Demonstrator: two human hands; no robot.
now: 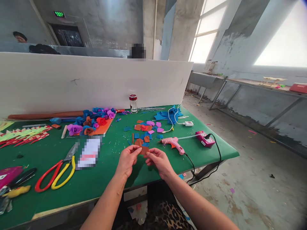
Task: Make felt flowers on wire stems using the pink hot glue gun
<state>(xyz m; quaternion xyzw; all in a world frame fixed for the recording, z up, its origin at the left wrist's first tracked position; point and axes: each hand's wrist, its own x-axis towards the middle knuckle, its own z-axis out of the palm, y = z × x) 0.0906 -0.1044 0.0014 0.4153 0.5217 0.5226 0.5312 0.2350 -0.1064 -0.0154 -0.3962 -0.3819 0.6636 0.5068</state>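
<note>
Between my two hands is a small brown sheet piece, foam or crepe paper by its look. My left hand pinches its left side with thumb and forefinger. The right side is pinched by my right hand. Just beyond lie loose cut pieces in blue, brown, red and purple. A pink glue gun rests to the right of my right hand, its clear glue stick out the back. Finished-looking flowers in blue, purple, red and brown sit on an orange sheet at the back left.
Red-and-yellow-handled scissors lie on the green table at left. A lidded glass jar stands by the white partition. A magenta power block has a black cord over the right edge. People are behind the partition.
</note>
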